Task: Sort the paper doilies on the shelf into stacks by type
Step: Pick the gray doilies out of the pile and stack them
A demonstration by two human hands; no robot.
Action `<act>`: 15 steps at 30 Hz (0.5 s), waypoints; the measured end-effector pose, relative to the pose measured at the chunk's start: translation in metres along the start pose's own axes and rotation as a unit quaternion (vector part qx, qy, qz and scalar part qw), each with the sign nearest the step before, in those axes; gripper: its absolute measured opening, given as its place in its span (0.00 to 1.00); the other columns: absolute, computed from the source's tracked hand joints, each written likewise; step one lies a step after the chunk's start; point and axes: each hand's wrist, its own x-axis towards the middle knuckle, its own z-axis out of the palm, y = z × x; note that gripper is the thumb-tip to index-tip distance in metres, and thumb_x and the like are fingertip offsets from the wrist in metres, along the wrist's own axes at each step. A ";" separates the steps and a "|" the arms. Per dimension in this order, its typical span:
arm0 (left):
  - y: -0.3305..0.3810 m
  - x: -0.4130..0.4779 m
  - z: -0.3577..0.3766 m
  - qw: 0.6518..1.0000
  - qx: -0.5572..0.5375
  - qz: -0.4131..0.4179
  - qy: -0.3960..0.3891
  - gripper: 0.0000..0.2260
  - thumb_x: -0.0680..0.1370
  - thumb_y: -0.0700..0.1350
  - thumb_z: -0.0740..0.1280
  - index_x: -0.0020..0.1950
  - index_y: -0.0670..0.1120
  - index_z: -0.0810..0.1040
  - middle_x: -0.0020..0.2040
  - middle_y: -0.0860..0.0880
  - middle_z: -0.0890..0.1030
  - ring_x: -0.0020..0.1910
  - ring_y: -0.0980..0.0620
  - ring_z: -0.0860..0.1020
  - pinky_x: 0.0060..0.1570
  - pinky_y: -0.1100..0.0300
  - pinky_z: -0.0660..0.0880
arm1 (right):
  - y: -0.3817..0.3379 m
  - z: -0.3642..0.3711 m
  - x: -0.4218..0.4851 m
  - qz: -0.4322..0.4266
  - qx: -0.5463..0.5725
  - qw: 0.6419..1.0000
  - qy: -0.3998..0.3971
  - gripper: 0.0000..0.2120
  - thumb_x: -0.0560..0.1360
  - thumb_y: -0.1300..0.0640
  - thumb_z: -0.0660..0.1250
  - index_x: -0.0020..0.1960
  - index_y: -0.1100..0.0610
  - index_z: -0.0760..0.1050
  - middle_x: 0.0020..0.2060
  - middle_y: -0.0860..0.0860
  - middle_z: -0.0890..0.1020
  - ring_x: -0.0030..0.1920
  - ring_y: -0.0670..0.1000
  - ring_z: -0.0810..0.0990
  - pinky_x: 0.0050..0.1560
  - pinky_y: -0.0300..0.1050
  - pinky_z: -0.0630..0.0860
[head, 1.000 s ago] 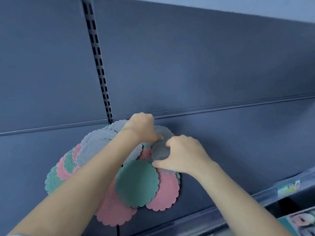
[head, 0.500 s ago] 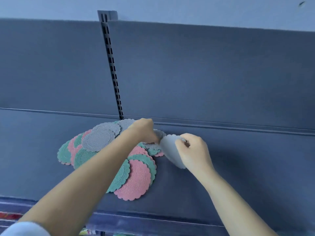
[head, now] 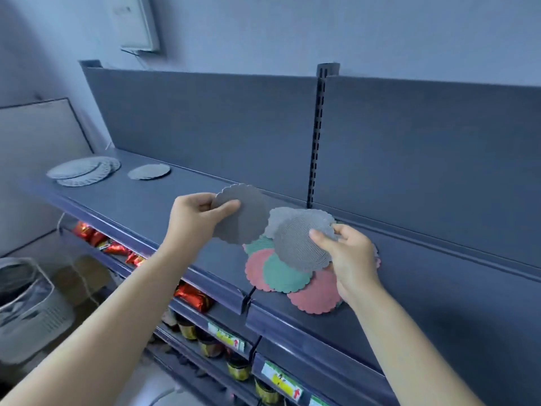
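Note:
My left hand (head: pixel 194 219) pinches a small grey scalloped doily (head: pixel 244 215) and holds it in the air above the shelf (head: pixel 164 200). My right hand (head: pixel 349 259) pinches a larger grey doily (head: pixel 298 244) over the mixed pile. That pile holds pink doilies (head: pixel 314 294) and green doilies (head: pixel 281 275), overlapping on the shelf under my right hand. At the far left of the shelf lies a stack of large grey doilies (head: pixel 83 171), and beside it a stack of small grey doilies (head: pixel 148 172).
A slotted upright (head: pixel 317 136) runs up the dark back panel. Below are shelves with red packets (head: pixel 193 297) and jars (head: pixel 210 347) behind price tags. A pale basket (head: pixel 26 306) stands on the floor at lower left. A white box (head: pixel 133 22) hangs on the wall.
Both hands have lifted grey doilies off the pile; the left hand has moved left with the small one. My view has swung left and pulled back, showing the grey stacks.

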 end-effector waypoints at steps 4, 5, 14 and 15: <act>-0.039 0.001 -0.091 0.993 0.103 -0.037 0.043 0.14 0.70 0.53 0.75 0.45 0.45 0.76 0.37 0.44 0.83 0.32 0.47 0.78 0.30 0.57 0.73 | 0.004 0.086 -0.015 -0.041 -0.025 0.998 -0.028 0.07 0.70 0.57 0.74 0.42 0.53 0.75 0.37 0.43 0.80 0.39 0.39 0.79 0.39 0.29 0.73; -0.054 0.005 -0.115 0.991 0.114 -0.052 0.043 0.12 0.72 0.52 0.74 0.46 0.46 0.76 0.37 0.45 0.83 0.32 0.48 0.78 0.28 0.59 0.72 | 0.008 0.110 -0.018 -0.051 -0.025 0.998 -0.036 0.07 0.71 0.57 0.74 0.41 0.52 0.75 0.36 0.43 0.80 0.38 0.39 0.80 0.38 0.29 0.73; -0.157 0.061 -0.278 0.979 0.043 -0.196 0.041 0.04 0.74 0.40 0.70 0.47 0.42 0.77 0.40 0.41 0.80 0.33 0.45 0.77 0.38 0.48 0.81 | 0.058 0.308 -0.028 -0.053 -0.063 0.994 -0.068 0.14 0.78 0.58 0.64 0.62 0.47 0.72 0.54 0.38 0.74 0.56 0.40 0.72 0.55 0.38 0.69; -0.163 0.071 -0.285 0.979 0.028 -0.199 0.036 0.04 0.74 0.40 0.70 0.47 0.43 0.77 0.39 0.41 0.80 0.32 0.44 0.77 0.41 0.46 0.80 | 0.060 0.320 -0.026 -0.046 -0.066 0.994 -0.074 0.13 0.77 0.59 0.65 0.60 0.47 0.73 0.52 0.37 0.74 0.53 0.40 0.73 0.50 0.37 0.70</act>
